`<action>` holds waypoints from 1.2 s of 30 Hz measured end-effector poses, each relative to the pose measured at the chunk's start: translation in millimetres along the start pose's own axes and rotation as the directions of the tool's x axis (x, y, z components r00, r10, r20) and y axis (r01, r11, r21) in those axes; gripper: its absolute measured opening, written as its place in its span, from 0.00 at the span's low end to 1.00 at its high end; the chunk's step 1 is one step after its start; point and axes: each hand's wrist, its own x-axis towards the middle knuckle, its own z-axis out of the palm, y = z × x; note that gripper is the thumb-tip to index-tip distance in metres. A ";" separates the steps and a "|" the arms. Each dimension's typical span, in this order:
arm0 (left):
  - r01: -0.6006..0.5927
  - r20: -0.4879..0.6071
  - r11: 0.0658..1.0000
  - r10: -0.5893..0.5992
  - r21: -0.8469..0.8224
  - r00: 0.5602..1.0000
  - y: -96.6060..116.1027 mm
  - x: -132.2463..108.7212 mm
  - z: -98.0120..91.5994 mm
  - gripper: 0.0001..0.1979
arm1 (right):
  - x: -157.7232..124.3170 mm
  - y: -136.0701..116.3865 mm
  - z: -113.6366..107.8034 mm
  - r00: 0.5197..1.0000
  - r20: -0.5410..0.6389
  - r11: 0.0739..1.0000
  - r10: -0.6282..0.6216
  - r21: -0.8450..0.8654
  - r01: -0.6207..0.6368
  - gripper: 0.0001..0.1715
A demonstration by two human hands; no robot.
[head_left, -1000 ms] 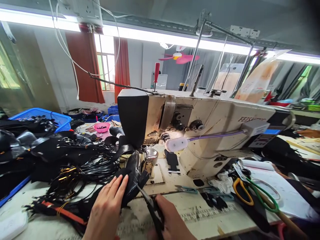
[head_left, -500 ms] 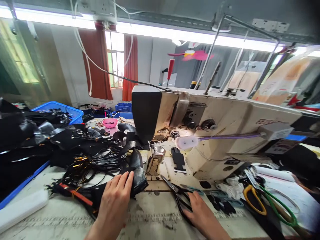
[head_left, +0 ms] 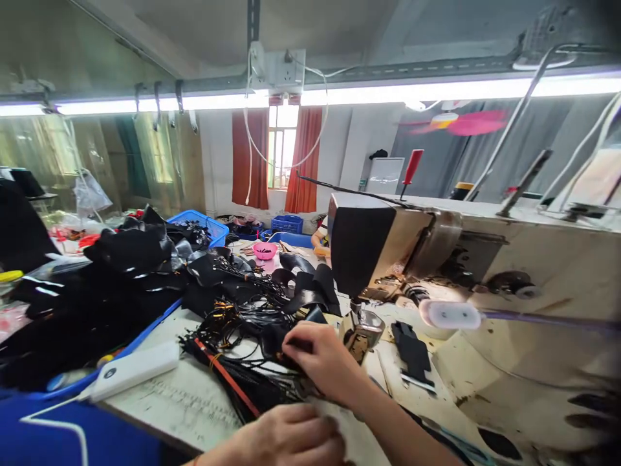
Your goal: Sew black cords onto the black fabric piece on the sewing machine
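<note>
My right hand [head_left: 323, 362] reaches in from the lower right, its fingers pinched on a black leather piece [head_left: 284, 340] at the edge of a tangle of black cords [head_left: 242, 317]. This is just left of the presser foot [head_left: 361, 330] of the cream sewing machine [head_left: 509, 272]. My left hand [head_left: 288, 440] lies low at the bottom edge, above the table and beside a cord bundle with a red band [head_left: 228, 382]. It is blurred and its fingers do not show clearly. No scissors are in view.
Black leather parts fill a blue basket [head_left: 206, 226] and heap up on the left. A white oblong device [head_left: 133, 369] lies near the table's front edge. A pink bowl [head_left: 265, 250] sits further back. A black strap [head_left: 412, 353] rests on the machine bed under a small lamp [head_left: 449, 314].
The view has swung left. My right hand let go of the scissors and crossed to the black piece by the presser foot. My left hand drew back towards me.
</note>
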 end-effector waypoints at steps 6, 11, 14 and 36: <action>0.723 0.109 0.612 -0.735 -0.320 0.670 -19.4 23.5 -23.5 0.19 | -41.2 27.2 9.4 0.980 -0.189 0.977 0.067 0.212 -0.026 0.12; 0.785 0.213 0.459 -0.791 -0.416 0.574 -12.3 35.6 -7.5 0.22 | -61.8 33.2 36.9 0.900 -0.385 0.971 -0.206 0.038 0.238 0.07; 0.786 0.107 0.472 -0.827 -0.401 0.551 -6.4 33.7 -4.4 0.21 | -61.8 26.7 47.4 0.810 -0.487 0.936 -0.328 -0.053 0.347 0.07; 0.852 -0.682 0.462 -0.543 0.245 0.490 -223.4 42.7 -186.2 0.16 | -58.5 80.3 56.1 0.909 -0.385 0.982 0.158 0.158 -0.104 0.12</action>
